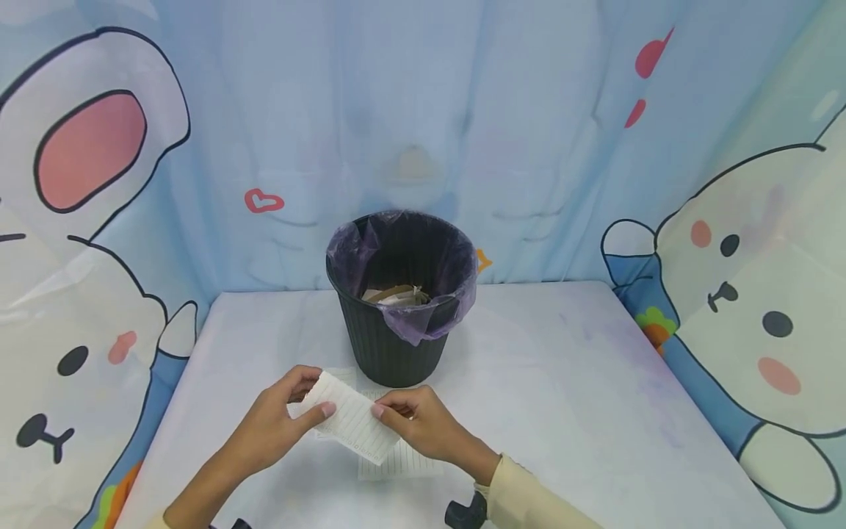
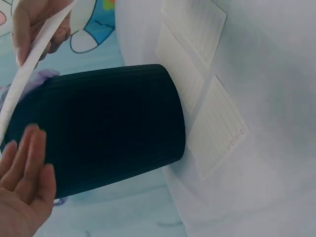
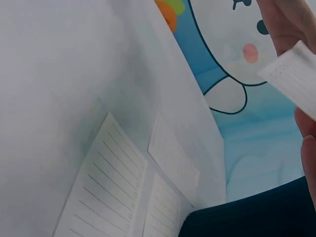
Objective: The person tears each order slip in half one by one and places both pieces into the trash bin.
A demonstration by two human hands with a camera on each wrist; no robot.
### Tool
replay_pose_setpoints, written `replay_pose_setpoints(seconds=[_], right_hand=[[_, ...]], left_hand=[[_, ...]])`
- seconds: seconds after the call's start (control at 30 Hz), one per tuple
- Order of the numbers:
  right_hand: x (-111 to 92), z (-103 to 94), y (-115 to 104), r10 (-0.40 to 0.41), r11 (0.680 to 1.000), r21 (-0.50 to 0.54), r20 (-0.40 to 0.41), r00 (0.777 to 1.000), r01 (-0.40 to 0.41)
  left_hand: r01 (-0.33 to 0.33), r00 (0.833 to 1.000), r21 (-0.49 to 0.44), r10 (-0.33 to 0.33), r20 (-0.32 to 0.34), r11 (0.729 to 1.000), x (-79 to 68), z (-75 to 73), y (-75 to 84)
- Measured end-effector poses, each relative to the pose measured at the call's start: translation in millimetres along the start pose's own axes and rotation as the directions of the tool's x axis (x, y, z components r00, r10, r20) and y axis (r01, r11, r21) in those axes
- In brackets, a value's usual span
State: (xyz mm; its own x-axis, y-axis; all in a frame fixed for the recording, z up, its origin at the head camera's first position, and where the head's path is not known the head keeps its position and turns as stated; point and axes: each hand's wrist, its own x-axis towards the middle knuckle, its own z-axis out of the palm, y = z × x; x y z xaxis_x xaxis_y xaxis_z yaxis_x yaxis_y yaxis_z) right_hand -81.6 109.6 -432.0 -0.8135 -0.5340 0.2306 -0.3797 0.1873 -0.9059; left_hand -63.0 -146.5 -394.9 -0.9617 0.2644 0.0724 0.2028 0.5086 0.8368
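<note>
Pinching ruled paper (image 1: 353,419) in right hand (image 1: 426,420) before black bin (image 1: 399,360), with left hand (image 1: 272,427) at paper's other end, can't tell if gripping; showing litter (image 1: 396,296) inside from head only, three loose slips (image 2: 217,128) distinctly from left wrist, close by bin's foot, with broad tabletop (image 1: 562,382) stretching rightward to curtain (image 1: 529,184).

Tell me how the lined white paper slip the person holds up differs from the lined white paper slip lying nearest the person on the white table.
The held slip is raised, pinched by the right hand; the table slip rests on the white table. The held slip is tilted; the table slip lies flat. In the head view, the held slip partly covers the table slip. Both are white paper with printed parallel lines.
</note>
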Motion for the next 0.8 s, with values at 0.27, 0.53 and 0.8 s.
replay_pose_setpoints(seconds=[0.27,0.53,0.8], right_hand=[[3.5,-15.5,-1.6,-0.053,0.985,-0.151,0.192,0.98,0.083],[8.5,-18.9,-3.6,-0.062,0.958,-0.247,0.314,0.947,0.145],[6.0,-14.9,-4.6,-0.038,0.945,-0.298,0.309,0.95,0.135]], left_hand=[[-0.189,0.981,0.209,0.192,0.005,0.96,3.3,-6.9,3.0],[-0.408,0.905,0.418,0.3,0.3,0.812,12.5,3.7,7.9],[-0.431,0.895,0.418,0.32,0.31,0.8,13.6,22.2,5.9]])
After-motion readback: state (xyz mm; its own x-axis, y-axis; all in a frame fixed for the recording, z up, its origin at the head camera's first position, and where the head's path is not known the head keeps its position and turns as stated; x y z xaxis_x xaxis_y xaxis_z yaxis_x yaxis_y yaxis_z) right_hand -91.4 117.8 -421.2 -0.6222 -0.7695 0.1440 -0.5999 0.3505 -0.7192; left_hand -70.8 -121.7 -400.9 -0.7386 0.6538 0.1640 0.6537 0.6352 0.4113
